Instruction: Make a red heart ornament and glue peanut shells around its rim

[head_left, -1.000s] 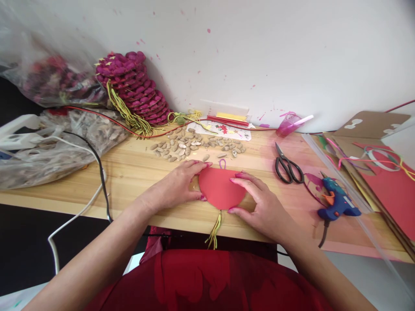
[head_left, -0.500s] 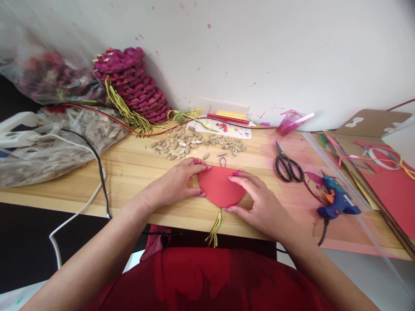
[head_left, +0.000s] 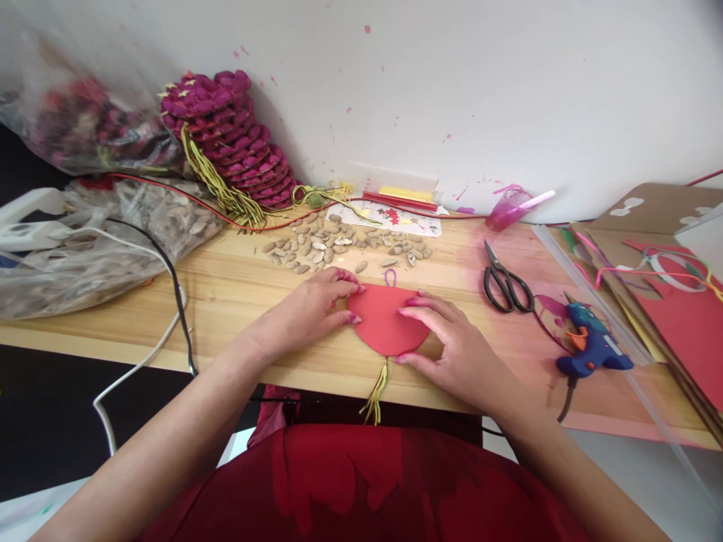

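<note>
Red card (head_left: 384, 320) between left hand (head_left: 314, 307) and right hand (head_left: 459, 342), both seemingly gripping its edges.

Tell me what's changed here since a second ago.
On the left hand, the thumb has moved forward along the left edge of the red piece, closer to the fingers. The whole view has shifted slightly too. Nothing was visibly picked up or let go. The right hand, tassel, scissors and glue gun look as they were.

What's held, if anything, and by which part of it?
The red paper piece: left grip at its left edge, right grip at its right side.
</note>
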A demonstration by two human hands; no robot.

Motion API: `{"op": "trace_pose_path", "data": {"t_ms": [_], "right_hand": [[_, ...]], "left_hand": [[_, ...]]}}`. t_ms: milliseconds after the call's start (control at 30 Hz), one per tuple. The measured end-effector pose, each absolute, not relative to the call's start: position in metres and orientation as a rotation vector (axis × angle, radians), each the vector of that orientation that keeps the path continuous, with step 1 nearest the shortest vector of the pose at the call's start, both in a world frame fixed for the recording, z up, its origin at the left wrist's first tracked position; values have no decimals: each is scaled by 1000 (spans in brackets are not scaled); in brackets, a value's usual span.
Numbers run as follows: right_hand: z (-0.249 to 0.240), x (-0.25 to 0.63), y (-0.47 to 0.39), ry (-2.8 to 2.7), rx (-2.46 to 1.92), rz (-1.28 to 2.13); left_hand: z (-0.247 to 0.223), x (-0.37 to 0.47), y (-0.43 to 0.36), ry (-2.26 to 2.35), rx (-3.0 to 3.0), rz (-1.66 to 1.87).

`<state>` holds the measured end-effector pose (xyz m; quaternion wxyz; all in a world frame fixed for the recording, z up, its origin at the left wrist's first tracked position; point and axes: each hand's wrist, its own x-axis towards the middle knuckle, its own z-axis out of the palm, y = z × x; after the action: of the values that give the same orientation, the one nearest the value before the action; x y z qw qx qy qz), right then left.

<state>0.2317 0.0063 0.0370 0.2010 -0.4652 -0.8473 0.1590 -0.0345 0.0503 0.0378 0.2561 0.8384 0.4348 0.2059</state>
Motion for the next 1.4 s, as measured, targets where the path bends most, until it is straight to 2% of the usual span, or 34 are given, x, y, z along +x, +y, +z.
{"op": "trace_pose_path", "data": {"t_ms": [400, 1400], "right_hand": [[37, 232, 6, -2388, -1288, 430], [35, 233, 5, -2415, -1307, 464]], "left_hand": [[32, -25, 55, 1297, 2432, 597], [49, -10, 86, 1404, 2239, 232]]}}
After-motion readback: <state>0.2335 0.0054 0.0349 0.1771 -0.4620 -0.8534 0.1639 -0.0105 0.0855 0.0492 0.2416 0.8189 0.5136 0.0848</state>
